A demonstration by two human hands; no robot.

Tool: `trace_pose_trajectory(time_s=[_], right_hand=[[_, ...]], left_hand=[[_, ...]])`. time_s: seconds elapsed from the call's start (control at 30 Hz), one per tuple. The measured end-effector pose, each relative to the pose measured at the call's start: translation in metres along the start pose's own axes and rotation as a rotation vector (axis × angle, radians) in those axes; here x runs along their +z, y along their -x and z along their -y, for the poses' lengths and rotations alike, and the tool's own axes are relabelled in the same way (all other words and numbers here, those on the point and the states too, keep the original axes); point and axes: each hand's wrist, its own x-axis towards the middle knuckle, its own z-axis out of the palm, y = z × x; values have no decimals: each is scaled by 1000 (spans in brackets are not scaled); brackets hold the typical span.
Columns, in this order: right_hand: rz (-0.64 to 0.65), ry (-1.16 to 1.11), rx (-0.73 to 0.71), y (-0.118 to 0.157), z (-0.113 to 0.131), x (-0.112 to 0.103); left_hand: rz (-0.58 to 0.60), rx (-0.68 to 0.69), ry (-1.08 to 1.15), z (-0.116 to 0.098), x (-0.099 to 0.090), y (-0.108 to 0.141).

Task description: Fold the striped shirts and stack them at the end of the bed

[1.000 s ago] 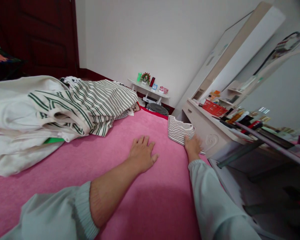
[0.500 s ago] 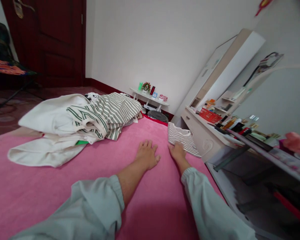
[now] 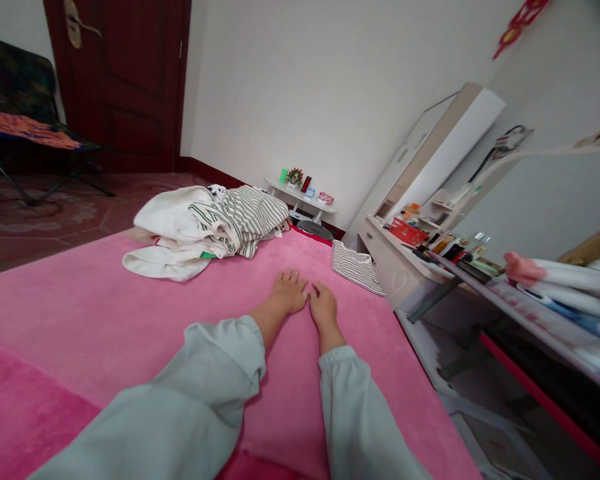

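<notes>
My left hand lies palm down on the pink blanket, its fingers spread and pointing away from me. Close beside it on the right, my right hand rests on the same blanket, fingers stretched out; the thumb sides of the two hands nearly touch. Neither holds anything. A folded striped shirt lies flat near the bed's right edge, just beyond my right hand. To the far left of my hands sits a heap of clothes: a white garment with a green-and-white striped top over it.
A pale dressing table with a red basket and several bottles stands along the right side. Past the foot of the bed is a small white shelf with ornaments. A folding chair stands near the dark red door.
My right hand has moved left, away from the folded striped shirt, to beside my left hand. The camera view has shifted, so the clothes heap appears smaller and further right.
</notes>
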Motion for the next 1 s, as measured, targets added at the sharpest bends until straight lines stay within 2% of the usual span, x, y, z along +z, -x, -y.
trace_pose_trajectory(time_s=[0.2, 0.37, 0.47, 0.57, 0.63, 0.77, 0.87, 0.93, 1.0], right_hand=[[-71, -331, -103, -6, -20, 8], [-101, -559, -101, -12, -30, 13], [-113, -693, -56, -14, -32, 13], [-120, -736, -20, -15, -32, 13], [-126, -729, -14, -16, -32, 15], [-143, -678, -3, -18, -32, 18], [-149, -630, -1, -19, -31, 18], [-153, -608, 0, -18, -30, 17], [-154, -593, 5, -18, -29, 16]], left_hand=[[-55, 27, 13, 0, -13, 31], [-123, 40, -1, 0, -21, 38], [-138, 96, -41, 3, -24, 39], [-106, 175, -90, 15, -36, 38], [-123, 176, -128, 33, -54, 36], [-267, 60, -238, 85, -111, 26], [-427, -215, -386, 124, -154, 19], [-439, -409, -338, 141, -172, 17], [-437, -513, -284, 150, -180, 18]])
